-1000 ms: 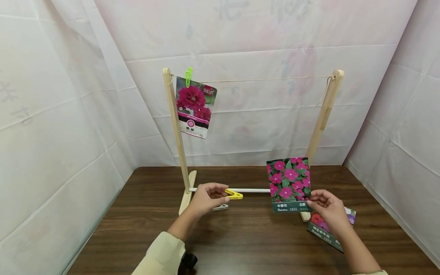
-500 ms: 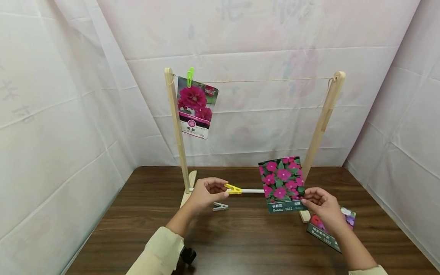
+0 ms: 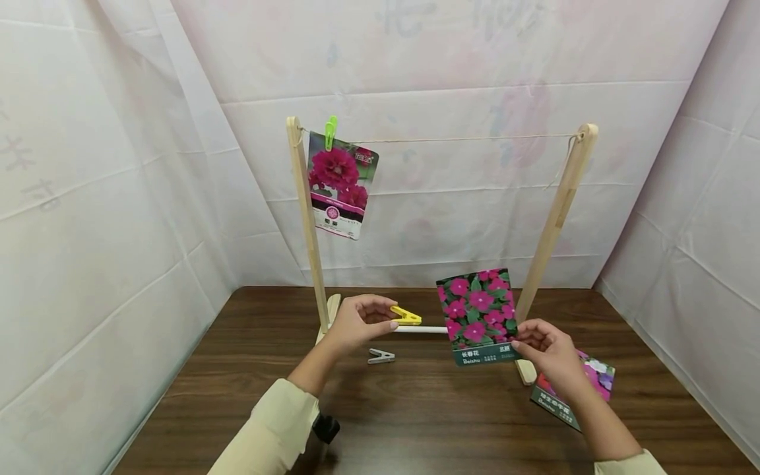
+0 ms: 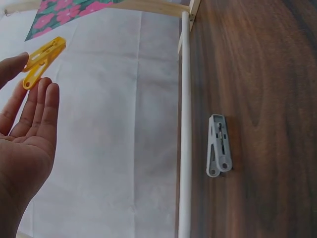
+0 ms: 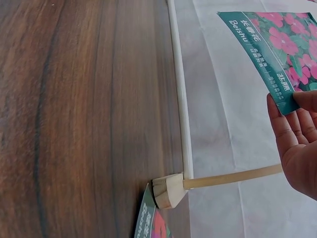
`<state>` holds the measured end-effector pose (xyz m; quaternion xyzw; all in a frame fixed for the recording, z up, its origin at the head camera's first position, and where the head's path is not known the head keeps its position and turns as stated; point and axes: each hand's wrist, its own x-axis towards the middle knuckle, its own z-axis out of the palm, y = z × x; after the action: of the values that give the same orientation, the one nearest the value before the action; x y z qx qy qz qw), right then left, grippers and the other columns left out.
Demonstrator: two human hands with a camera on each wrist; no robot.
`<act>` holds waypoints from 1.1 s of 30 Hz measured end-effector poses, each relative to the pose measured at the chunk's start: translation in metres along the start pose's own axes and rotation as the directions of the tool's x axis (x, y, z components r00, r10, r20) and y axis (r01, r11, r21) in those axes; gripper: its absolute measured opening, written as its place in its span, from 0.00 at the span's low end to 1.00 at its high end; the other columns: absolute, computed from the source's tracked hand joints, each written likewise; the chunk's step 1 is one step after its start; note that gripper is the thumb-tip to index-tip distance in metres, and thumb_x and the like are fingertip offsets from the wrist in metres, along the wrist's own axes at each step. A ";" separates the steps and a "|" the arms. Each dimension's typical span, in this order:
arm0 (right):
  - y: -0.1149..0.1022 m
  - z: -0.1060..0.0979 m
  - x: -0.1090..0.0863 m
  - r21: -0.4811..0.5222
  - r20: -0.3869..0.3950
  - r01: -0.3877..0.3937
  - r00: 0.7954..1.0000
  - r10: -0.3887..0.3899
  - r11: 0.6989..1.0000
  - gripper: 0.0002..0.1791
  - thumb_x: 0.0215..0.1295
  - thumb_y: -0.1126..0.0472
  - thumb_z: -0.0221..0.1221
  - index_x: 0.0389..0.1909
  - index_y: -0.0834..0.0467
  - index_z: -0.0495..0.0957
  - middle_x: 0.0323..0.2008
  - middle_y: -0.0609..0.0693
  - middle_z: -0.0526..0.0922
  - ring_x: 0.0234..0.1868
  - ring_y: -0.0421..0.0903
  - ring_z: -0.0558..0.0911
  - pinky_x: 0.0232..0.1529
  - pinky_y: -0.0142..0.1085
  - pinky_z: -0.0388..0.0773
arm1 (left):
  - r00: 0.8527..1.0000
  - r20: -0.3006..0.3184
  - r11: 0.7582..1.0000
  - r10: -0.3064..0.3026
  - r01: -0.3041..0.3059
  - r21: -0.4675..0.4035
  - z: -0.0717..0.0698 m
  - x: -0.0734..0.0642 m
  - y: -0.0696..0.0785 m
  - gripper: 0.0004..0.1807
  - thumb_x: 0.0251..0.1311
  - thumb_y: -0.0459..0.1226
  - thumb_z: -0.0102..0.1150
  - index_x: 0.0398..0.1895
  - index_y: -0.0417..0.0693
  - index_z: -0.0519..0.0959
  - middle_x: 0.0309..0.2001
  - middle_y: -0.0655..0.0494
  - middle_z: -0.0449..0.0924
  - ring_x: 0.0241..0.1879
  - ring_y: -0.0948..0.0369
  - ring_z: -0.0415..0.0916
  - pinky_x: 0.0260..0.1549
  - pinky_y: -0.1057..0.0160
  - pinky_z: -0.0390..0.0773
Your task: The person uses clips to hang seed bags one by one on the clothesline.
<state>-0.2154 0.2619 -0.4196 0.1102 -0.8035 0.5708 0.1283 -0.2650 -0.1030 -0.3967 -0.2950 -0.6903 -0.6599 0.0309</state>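
Note:
My left hand (image 3: 361, 324) pinches a yellow clothespin (image 3: 407, 316) by its handle end, thumb against fingers, as the left wrist view (image 4: 45, 57) confirms. The right hand (image 3: 547, 356) holds a seed packet (image 3: 479, 307) with pink flowers and a dark green band by its lower right corner, thumb in front. The packet stands upright, to the right of the clothespin and apart from it. Behind both hands is a wooden frame with a string (image 3: 451, 138) tied between two posts. From the string's left end a hollyhock packet (image 3: 340, 178) hangs tilted under a green clothespin (image 3: 331, 133).
A grey clothespin (image 3: 381, 356) lies on the dark wooden table (image 3: 415, 422) below my left hand. Another seed packet (image 3: 555, 401) lies at the right, partly under my right forearm. The frame's posts (image 3: 307, 224) rise left and right, joined low by a white rod (image 4: 185, 124).
The right hand has moved left with the pink-flowered packet, bringing it nearer the yellow clothespin. My left hand has risen slightly, uncovering more of the grey clothespin.

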 end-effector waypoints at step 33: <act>-0.035 0.018 0.021 0.013 -0.020 0.039 0.999 -0.039 0.999 0.12 0.62 0.71 0.63 0.44 0.71 0.75 0.33 0.44 0.81 0.35 0.39 0.79 0.35 0.29 0.78 | 0.998 0.044 0.990 0.053 -0.058 0.129 -0.002 0.030 0.054 0.17 0.57 0.29 0.67 0.50 0.32 0.81 0.39 0.46 0.84 0.37 0.57 0.81 0.39 0.64 0.82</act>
<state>-0.2255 0.2331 -0.3865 0.1209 -0.7962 0.5744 0.1466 -0.2664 -0.0966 -0.3348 -0.3249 -0.7239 -0.6062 0.0544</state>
